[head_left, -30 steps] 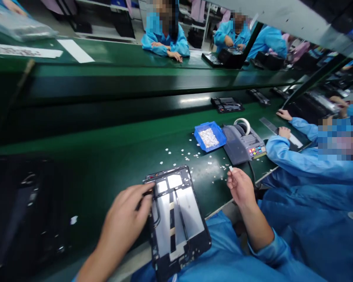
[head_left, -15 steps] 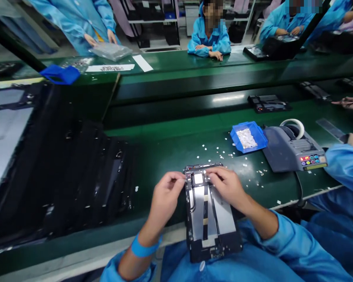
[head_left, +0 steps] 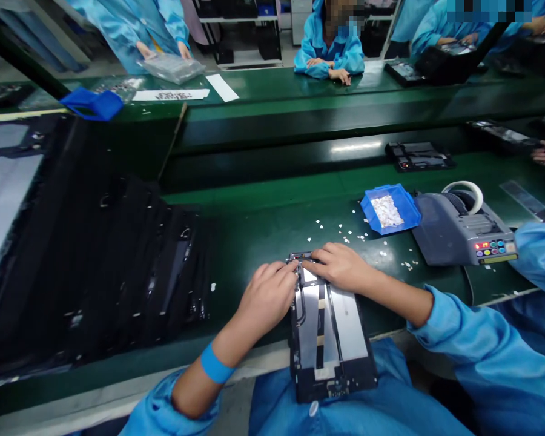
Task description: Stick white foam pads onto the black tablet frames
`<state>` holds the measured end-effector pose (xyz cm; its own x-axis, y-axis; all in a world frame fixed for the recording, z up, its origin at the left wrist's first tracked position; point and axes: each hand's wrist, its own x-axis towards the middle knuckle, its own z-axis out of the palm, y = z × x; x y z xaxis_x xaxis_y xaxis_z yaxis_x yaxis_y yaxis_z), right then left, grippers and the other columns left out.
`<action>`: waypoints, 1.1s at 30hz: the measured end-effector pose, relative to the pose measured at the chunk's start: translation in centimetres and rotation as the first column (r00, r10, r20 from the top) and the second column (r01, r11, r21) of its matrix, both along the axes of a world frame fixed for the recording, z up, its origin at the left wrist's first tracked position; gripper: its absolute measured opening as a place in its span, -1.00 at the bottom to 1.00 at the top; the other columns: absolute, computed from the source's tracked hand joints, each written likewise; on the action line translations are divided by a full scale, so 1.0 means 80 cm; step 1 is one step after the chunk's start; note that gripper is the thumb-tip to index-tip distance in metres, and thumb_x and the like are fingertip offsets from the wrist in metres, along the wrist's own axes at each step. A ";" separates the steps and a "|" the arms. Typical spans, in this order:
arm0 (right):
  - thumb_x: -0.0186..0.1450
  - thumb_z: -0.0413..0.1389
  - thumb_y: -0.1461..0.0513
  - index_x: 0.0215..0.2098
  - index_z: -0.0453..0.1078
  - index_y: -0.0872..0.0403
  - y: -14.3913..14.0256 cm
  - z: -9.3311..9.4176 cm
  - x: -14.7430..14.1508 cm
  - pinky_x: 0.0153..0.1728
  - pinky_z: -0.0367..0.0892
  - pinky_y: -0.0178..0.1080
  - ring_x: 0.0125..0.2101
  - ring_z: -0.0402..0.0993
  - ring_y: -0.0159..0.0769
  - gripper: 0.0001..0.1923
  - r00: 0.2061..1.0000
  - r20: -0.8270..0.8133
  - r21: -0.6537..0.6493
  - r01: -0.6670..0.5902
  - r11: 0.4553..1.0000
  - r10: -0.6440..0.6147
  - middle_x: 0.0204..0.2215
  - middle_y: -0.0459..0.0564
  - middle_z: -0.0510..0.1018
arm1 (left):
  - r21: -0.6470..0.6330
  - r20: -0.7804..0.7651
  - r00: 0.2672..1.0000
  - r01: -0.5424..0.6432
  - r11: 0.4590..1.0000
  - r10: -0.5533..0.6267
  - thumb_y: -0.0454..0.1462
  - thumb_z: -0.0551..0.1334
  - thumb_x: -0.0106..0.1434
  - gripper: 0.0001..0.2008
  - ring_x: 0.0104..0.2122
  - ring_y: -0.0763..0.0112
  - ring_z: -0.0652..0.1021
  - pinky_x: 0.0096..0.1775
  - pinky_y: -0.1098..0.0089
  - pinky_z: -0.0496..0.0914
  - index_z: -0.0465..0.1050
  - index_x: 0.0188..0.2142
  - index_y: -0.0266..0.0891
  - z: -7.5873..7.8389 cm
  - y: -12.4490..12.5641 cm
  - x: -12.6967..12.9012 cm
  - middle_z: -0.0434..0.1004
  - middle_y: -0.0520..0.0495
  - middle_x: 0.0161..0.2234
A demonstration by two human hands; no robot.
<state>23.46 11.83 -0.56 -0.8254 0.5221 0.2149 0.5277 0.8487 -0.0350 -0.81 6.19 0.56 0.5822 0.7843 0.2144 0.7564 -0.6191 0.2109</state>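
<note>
An opened tablet [head_left: 354,330] with silver battery panels lies in front of me, its near end jutting past the table edge over my lap. My left hand [head_left: 269,295], a blue band on its wrist, is at the tablet's far left corner. Its fingers are curled together with the tips on the board; the thumb is hidden. From the right, my right hand [head_left: 343,266] reaches over the far end, fingers stretched out and fingertips on the board beside a white square [head_left: 309,275]. Whether a small part is under the fingertips is hidden.
Stacked dark tablet housings [head_left: 131,266] fill the left. A blue tray [head_left: 390,209] of white pieces stands beside a grey tape dispenser [head_left: 463,227]; scattered white bits [head_left: 345,233] lie nearby. Another opened tablet [head_left: 420,156] lies farther back. Co-workers are across the table and at right.
Both hands have gone from pinching at the tablet's far end to lying lower over it, with fingertips on the board. The right fingers have stretched leftward. The view has shifted slightly.
</note>
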 end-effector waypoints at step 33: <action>0.51 0.01 0.30 0.16 0.46 0.07 0.011 -0.014 0.005 -0.31 0.10 -0.18 -0.24 0.26 -0.18 -0.68 0.997 -0.044 -0.031 -0.068 0.997 0.067 -0.15 0.11 0.54 | -0.602 0.122 0.906 -0.257 0.756 0.404 -0.25 0.16 0.32 -0.82 -0.32 0.25 0.49 -0.26 0.29 0.30 0.52 -0.36 -0.19 0.010 0.059 0.025 0.48 -0.06 -0.37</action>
<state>23.87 12.71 -1.67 -0.8494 0.4727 0.2348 0.4667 0.8804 -0.0841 1.21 10.91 1.39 0.2545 0.9388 -0.2321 0.7738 -0.0537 0.6311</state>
